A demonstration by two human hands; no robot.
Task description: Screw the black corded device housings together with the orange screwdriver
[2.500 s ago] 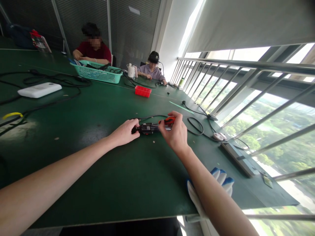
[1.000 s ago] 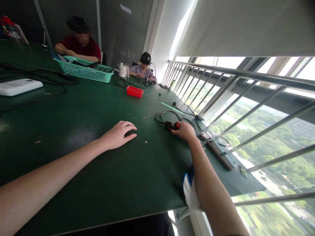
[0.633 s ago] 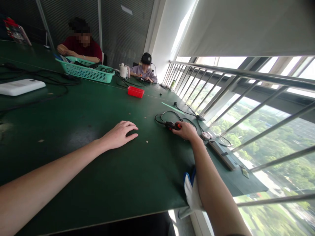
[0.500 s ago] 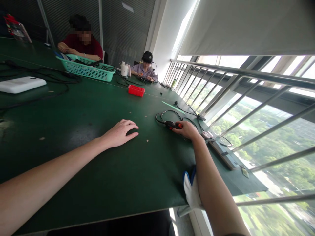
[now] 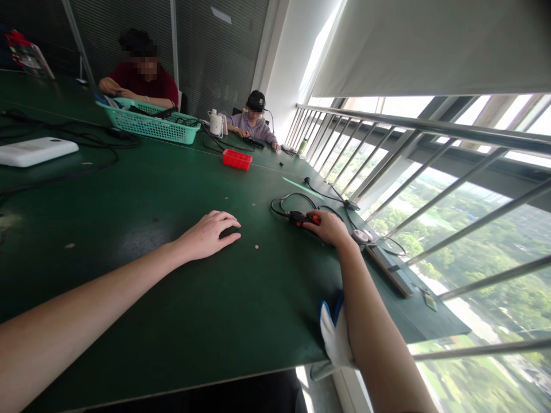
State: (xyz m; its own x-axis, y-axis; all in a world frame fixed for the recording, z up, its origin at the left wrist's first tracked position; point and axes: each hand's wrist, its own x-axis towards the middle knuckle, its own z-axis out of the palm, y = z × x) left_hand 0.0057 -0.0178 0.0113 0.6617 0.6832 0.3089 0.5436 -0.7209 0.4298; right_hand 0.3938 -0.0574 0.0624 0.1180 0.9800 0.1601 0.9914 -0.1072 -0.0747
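My left hand (image 5: 210, 236) rests on the green tabletop (image 5: 241, 310), empty, with its fingers stretched and the thumb apart. Farther right, my right hand (image 5: 330, 228) is closed around the back part of a black-and-orange tool (image 5: 298, 218) lying on the table. My palm and fingers hide part of it, so its exact kind does not show. A black cord (image 5: 297, 195) loops on the table just behind the tool. Under my right forearm, a white glove with blue edging (image 5: 333, 335) hangs over the table's front edge.
A red tray (image 5: 237, 159) and a teal basket (image 5: 155, 127) of dark items stand farther back. At left lies a white flat box (image 5: 37, 151) beside black cables. Metal railing (image 5: 413, 129) borders the right side. Two people (image 5: 148, 83) sit across the table.
My hands stay almost where they were; the view has shifted very slightly. The far person in the cap has moved one hand right, away from the dark object in front of them.
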